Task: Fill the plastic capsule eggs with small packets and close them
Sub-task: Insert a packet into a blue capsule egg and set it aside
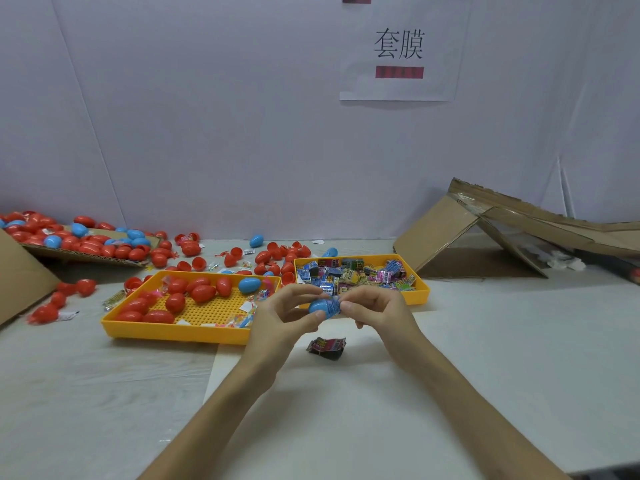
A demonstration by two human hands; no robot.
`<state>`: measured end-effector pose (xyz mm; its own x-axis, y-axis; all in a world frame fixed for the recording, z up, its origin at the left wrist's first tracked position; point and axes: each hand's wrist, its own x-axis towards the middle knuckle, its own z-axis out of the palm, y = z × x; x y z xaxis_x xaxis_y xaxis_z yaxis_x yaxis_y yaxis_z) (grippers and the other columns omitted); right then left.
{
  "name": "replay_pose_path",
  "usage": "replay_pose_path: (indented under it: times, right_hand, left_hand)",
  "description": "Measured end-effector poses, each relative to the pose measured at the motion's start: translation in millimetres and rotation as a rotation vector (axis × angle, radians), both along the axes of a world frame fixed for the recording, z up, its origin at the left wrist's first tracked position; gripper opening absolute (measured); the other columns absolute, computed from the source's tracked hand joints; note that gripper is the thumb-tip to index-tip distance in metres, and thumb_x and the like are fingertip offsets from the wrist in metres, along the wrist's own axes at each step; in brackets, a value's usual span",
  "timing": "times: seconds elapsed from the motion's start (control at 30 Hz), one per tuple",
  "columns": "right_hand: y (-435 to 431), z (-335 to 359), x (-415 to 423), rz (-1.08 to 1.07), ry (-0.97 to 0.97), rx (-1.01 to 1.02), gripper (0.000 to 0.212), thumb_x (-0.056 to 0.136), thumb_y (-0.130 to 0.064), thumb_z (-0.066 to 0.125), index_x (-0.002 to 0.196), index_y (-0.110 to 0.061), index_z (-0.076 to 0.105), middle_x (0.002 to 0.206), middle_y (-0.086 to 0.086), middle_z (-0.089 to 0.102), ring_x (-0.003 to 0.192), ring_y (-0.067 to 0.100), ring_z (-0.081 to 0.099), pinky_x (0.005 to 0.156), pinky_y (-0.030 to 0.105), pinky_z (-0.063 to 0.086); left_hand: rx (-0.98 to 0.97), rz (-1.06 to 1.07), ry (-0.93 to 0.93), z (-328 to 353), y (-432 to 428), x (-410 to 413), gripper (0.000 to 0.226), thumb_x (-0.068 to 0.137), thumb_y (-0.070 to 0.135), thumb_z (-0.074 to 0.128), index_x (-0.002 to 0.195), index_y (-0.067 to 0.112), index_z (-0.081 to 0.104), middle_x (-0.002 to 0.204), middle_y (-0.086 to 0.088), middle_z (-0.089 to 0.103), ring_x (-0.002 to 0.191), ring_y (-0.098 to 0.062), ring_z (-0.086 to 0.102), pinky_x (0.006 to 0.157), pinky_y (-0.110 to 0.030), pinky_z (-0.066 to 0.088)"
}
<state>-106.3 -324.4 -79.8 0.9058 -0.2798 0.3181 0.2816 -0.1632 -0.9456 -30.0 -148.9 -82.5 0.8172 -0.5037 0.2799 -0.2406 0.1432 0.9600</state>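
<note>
Pale surface, workday clutter: we are stuffing a blue capsule egg (320, 306).
Our left grip (287, 313) curls round the egg, held just above the surface in front of the yellow packet tray (420, 293); our right grip (375, 306) pinches a foil packet (335, 302) at the egg's right end. We judge it best to fold the packet small, seat it fully, and keep its edges off the seam before closing.

A hand-packing workstation: white partition walls (207, 133), a printed sign (398, 86), yellow trays (173, 332), torn cardboard (440, 233), heaps of capsule eggs (90, 244)
</note>
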Motion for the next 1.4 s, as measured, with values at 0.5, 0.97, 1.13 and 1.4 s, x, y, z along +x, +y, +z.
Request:
replay_pose_path:
  times: [0.5, 0.97, 1.13, 1.4]
  right_hand:
    - [4.6, -1.0, 0.8, -0.072, -0.063, -0.180, 0.024, 0.085, -0.006, 0.077, 0.080, -0.029, 0.077, 0.084, -0.007, 0.073, 0.073, 0.007, 0.066, 0.068, 0.022, 0.056]
    - [7.1, 0.5, -0.7, -0.088, -0.068, -0.261, 0.021, 0.085, -0.005, 0.076, 0.080, -0.025, 0.074, 0.090, -0.011, 0.069, 0.075, 0.007, 0.064, 0.069, 0.025, 0.056]
    - [7.8, -0.3, 0.2, -0.075, -0.060, -0.249, 0.022, 0.086, -0.004, 0.076, 0.080, -0.025, 0.074, 0.087, -0.013, 0.069, 0.074, 0.008, 0.066, 0.068, 0.023, 0.054]
    - [7.8, -0.5, 0.4, -0.084, -0.032, -0.253, 0.021, 0.086, -0.008, 0.076, 0.081, -0.028, 0.072, 0.084, -0.012, 0.071, 0.073, 0.009, 0.067, 0.066, 0.023, 0.055]
  left_hand:
    - [0.110, 0.016, -0.169, -0.7, -0.2, -4.2, 0.042, 0.081, -0.004, 0.078, 0.104, 0.030, 0.069, 0.106, 0.015, 0.073, 0.101, 0.000, 0.068, 0.074, -0.018, 0.057]
    - [0.167, 0.091, -0.300, -5.4, -1.9, -2.8, 0.036, 0.082, 0.000, 0.078, 0.093, 0.034, 0.071, 0.105, 0.008, 0.071, 0.099, -0.002, 0.069, 0.075, -0.016, 0.058]
    - [0.186, 0.097, -0.336, -5.2, -1.0, -2.7, 0.039, 0.082, 0.001, 0.080, 0.092, 0.038, 0.070, 0.102, 0.012, 0.071, 0.099, -0.002, 0.068, 0.076, -0.017, 0.058]
    - [0.172, 0.070, -0.339, -4.3, -0.3, -4.7, 0.042, 0.082, 0.007, 0.081, 0.094, 0.046, 0.071, 0.095, 0.025, 0.073, 0.093, 0.001, 0.070, 0.074, -0.019, 0.059]
